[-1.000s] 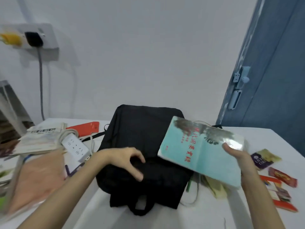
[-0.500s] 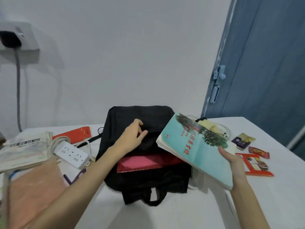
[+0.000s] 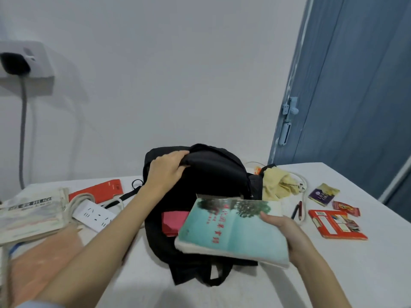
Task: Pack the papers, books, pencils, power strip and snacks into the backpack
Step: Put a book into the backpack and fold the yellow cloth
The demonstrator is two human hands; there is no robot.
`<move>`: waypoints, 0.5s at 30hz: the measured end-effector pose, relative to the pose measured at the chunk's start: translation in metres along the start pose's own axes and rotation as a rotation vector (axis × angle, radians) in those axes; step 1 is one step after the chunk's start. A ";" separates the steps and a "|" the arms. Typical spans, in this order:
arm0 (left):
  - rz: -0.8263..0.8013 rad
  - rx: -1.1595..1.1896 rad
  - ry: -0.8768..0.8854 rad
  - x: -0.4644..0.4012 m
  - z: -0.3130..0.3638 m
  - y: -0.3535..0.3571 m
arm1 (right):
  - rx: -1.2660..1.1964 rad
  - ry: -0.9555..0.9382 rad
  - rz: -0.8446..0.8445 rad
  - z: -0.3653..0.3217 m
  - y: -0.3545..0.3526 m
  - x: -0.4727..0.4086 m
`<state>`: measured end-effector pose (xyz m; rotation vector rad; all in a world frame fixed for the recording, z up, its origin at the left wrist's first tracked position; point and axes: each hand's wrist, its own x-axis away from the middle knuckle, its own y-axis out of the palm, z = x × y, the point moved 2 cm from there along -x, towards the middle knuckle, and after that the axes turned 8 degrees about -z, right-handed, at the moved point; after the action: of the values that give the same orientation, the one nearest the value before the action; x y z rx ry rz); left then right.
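A black backpack [image 3: 213,174] lies on the white table [image 3: 333,274] with its opening toward me. My left hand [image 3: 165,172] grips the upper flap and holds it raised. A pink-red book [image 3: 174,221] shows inside the opening. My right hand [image 3: 282,232] grips a teal book [image 3: 231,232] by its right edge, its far end at the mouth of the backpack. A white power strip [image 3: 94,215] with its cord lies left of the bag. Snack packets [image 3: 323,194] and a red box [image 3: 335,225] lie at the right, pencils [image 3: 297,211] beside them.
A stack of papers [image 3: 31,213] and an orange folder [image 3: 42,261] sit at the left edge. A red booklet [image 3: 97,192] lies behind the power strip. A yellow cloth [image 3: 279,184] sits right of the bag. A wall socket [image 3: 24,63] hangs left; a blue door [image 3: 355,96] stands right.
My left hand has moved up the backpack and lifted its flap higher. My right hand has brought the teal book down and left to the bag's opening.
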<state>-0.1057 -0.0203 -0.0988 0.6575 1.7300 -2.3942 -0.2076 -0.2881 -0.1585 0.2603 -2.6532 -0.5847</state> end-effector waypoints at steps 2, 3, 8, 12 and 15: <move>0.004 0.012 0.030 -0.005 0.003 -0.007 | -0.133 -0.097 0.044 0.008 0.017 -0.020; -0.001 0.016 0.040 -0.004 0.004 -0.008 | -0.230 -0.136 0.068 0.012 0.025 -0.032; -0.034 0.056 0.014 0.006 0.000 -0.008 | -0.281 -0.026 -0.081 0.023 0.056 -0.065; -0.071 0.058 0.000 0.007 0.000 -0.009 | -0.013 0.167 -0.098 0.034 0.054 -0.084; -0.084 0.063 -0.017 0.007 0.001 -0.007 | -0.153 0.067 0.065 0.029 0.047 -0.107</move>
<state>-0.1145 -0.0181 -0.0948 0.5819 1.7147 -2.5121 -0.1285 -0.2079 -0.1994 0.1460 -2.5270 -0.7407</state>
